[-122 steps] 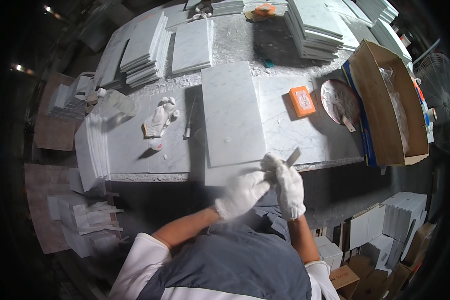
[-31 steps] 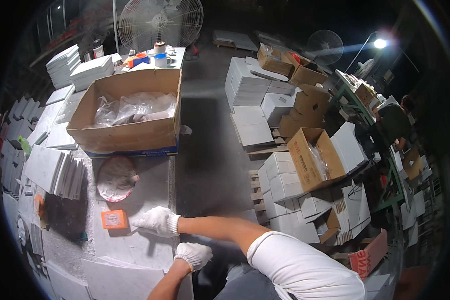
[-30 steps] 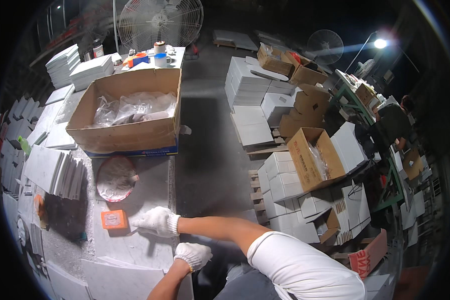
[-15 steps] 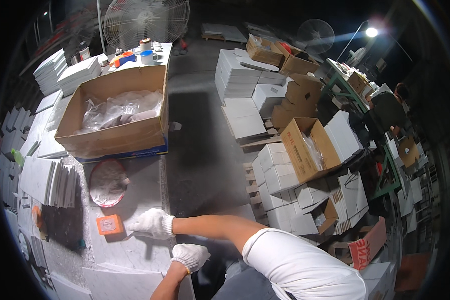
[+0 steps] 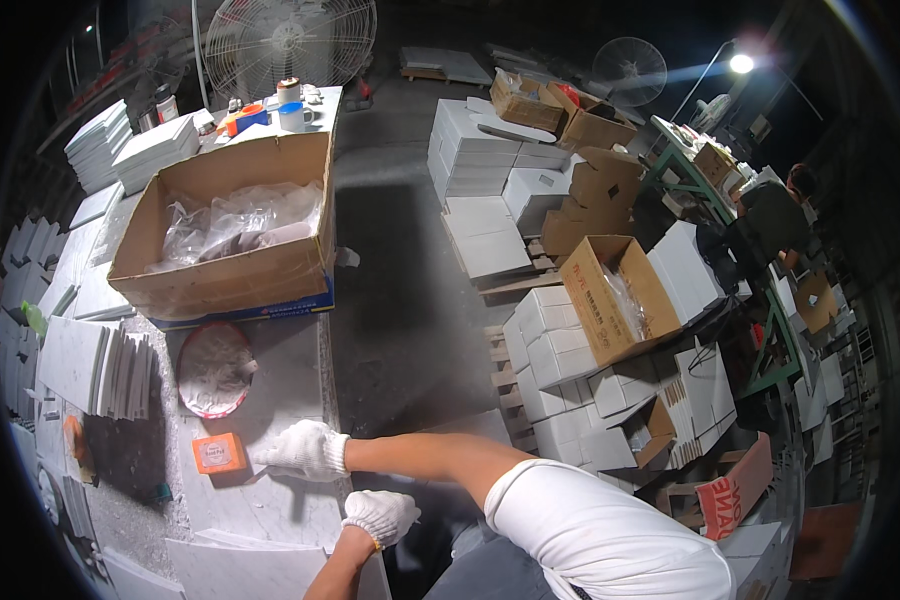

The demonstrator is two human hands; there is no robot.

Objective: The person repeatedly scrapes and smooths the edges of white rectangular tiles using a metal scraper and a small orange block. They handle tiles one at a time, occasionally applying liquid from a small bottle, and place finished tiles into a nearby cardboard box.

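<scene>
My right hand, in a white knit glove, rests low over the pale marble slab. Its fingers are drawn together and point left; whatever they may pinch is too small to make out. Just left of the fingertips lies an orange block with a pale label, apart from the glove. My left hand, gloved too, is closed near the slab's right edge, in front of my body; its fingertips are mostly hidden. Beyond the orange block sits a round, red-rimmed dish with whitish contents.
A large cardboard box with clear plastic stands farther along the bench. Stacked white tiles line the left. Across the aisle are white cartons, an open brown box and a person. A big fan stands at the back.
The view has shifted very slightly. Both hands and the orange block keep nearly the same places.
</scene>
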